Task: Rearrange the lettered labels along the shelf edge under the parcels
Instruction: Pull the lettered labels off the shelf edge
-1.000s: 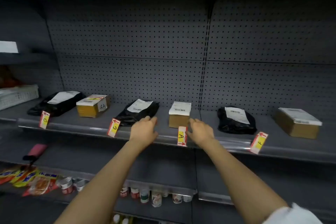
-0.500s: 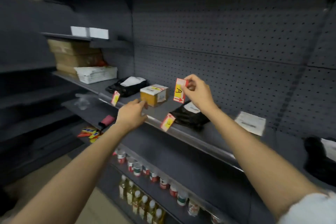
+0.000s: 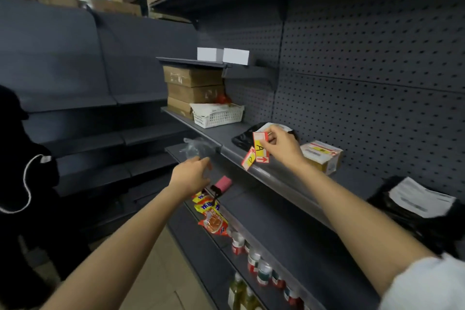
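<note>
My right hand (image 3: 283, 145) pinches a red and yellow label marked A (image 3: 261, 147), held just above the shelf edge (image 3: 274, 178). Directly below it a second label (image 3: 249, 159) sits clipped on that edge, tilted. Behind the labels lie a black parcel bag (image 3: 242, 137) and a small brown box parcel (image 3: 323, 158). Another black bag with a white slip (image 3: 417, 202) lies further right. My left hand (image 3: 192, 176) hovers lower left of the shelf edge, fingers loosely curled, holding nothing.
A white basket (image 3: 217, 114) and stacked cardboard boxes (image 3: 192, 88) stand at the shelf's far left. Below are snack packets (image 3: 211, 216), a pink object (image 3: 224, 182), jars (image 3: 254, 259) and bottles. A person in black (image 3: 22, 171) stands at the left.
My right hand pulled label A off the shelf edge and carried it left to the first parcels. My view swung left along the shelf. The left hand came off the edge.
</note>
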Motion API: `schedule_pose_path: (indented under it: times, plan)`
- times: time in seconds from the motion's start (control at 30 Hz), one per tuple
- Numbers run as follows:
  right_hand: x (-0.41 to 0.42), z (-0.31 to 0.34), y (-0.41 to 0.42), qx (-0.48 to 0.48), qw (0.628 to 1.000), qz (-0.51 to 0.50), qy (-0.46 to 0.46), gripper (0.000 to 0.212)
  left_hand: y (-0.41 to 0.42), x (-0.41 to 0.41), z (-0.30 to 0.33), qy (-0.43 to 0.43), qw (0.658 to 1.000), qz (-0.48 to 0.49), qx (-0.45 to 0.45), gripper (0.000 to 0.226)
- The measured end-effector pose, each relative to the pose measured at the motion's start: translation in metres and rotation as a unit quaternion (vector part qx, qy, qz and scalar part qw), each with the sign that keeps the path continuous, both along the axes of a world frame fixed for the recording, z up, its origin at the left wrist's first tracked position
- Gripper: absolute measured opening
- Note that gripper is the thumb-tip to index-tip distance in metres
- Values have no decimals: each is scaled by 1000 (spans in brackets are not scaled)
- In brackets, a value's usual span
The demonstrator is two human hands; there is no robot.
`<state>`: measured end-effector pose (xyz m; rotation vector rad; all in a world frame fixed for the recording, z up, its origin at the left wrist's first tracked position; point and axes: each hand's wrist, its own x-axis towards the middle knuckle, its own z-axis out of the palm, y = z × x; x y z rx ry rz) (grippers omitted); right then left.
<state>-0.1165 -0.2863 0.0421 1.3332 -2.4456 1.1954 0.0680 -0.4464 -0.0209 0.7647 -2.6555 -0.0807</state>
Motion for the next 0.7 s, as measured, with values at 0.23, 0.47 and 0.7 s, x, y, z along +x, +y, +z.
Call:
schedule_pose_path:
  times: [0.23, 0.47, 0.7]
  plan:
    - [-33, 8, -94, 16, 998, -60, -16, 10, -98, -82, 28, -29, 993, -104, -44, 29]
    - [-59, -16, -126, 10, 994, -98, -44, 13, -125, -154, -9, -35, 984, -166, 50, 37]
    - [-77, -40, -147, 3, 992, -99, -79, 16, -134, -188, -38, -8, 982, -187, 23, 40]
